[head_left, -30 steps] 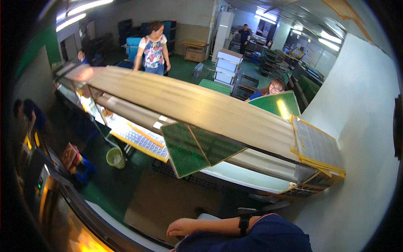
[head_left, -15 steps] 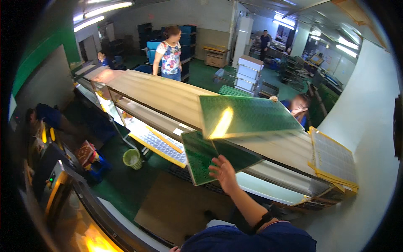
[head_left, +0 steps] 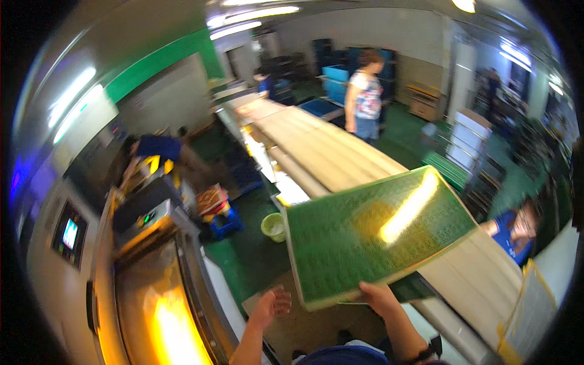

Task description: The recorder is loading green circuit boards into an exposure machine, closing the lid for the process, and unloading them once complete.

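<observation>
A large, flat green panel with a fine dense pattern, like a circuit board sheet [head_left: 347, 243], is tilted in front of me, a bright lamp reflection across it. My right hand [head_left: 376, 297] grips its near edge, thumb on top and the other fingers hidden beneath. Left of the panel's near corner, my left hand [head_left: 272, 306] is raised with fingers loosely bent and apart, touching nothing. Below the sheet's right side, part of a second dark green panel [head_left: 412, 287] shows beside the conveyor [head_left: 340, 159].
To my left stands a machine with a glowing orange bed [head_left: 164, 310] and a small screen [head_left: 70, 234]. A pale green basket [head_left: 274, 227] and a blue stool [head_left: 224, 224] are on the floor. One person [head_left: 365, 97] stands beyond the conveyor; another [head_left: 514, 234] is at the right.
My view has swung left toward the glowing machine. The green sheet is now nearer, in my right hand, which was empty-looking before. My left hand has come up into view.
</observation>
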The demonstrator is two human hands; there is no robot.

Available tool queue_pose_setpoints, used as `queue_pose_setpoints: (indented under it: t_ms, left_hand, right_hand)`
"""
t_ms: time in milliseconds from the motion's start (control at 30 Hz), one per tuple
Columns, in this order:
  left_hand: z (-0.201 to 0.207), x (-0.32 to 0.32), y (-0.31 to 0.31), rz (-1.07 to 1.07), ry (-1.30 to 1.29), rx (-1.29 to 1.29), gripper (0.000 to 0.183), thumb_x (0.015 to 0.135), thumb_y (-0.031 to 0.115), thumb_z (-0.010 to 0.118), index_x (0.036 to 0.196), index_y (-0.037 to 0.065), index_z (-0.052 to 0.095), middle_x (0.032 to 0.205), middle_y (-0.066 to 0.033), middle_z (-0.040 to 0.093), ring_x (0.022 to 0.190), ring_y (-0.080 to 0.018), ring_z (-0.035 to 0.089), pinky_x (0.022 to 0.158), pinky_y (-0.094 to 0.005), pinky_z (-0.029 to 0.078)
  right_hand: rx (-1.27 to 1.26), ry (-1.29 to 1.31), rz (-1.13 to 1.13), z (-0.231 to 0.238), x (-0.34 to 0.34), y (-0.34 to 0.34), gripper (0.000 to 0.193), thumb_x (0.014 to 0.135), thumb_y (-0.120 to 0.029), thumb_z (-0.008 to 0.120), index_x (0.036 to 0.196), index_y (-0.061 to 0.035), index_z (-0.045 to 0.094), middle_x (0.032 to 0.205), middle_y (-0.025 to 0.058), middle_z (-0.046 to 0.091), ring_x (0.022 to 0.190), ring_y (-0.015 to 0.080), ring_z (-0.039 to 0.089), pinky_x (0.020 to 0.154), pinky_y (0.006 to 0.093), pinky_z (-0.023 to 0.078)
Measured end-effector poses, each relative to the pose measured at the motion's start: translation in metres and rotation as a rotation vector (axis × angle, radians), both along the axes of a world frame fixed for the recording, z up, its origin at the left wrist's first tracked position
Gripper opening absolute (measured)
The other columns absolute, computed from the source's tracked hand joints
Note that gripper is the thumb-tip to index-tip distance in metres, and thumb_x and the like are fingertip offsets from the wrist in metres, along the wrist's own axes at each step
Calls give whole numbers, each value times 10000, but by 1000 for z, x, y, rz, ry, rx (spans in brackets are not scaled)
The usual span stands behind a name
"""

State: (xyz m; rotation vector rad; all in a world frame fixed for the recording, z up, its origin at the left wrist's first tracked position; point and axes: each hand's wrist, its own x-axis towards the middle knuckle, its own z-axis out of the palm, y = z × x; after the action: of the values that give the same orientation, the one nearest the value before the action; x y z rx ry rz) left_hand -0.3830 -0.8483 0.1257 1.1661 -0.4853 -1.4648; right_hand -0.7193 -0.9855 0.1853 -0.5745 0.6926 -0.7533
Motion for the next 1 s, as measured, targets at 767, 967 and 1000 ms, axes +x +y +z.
queue_pose_setpoints:
  t_ms: [767,967,1000]
  left_hand:
    - [-58,-30,416,1379,-432,321,363,907,195,660,1186,-24,581,1054,-88,650,943,-202,614,859,-386,485]
    - [-87,-40,495,1899,21,512,417,905,124,650,1272,0,497,1101,-126,631,964,-254,636,847,-412,507]
    - [-97,-36,511,1912,40,515,417,905,124,650,1272,0,497,1101,-126,631,964,-254,636,847,-412,507]
  right_hand:
    - [-967,423,1451,-127,375,155,257,963,-220,550,1058,8,621,863,16,583,785,113,531,735,275,435]
    - [-1002,328,1613,-151,494,312,347,960,-268,552,1141,16,632,976,72,645,891,157,588,801,306,459]
    - [-1007,335,1633,-161,507,330,347,960,-268,552,1141,16,632,976,72,645,891,157,588,801,306,459]
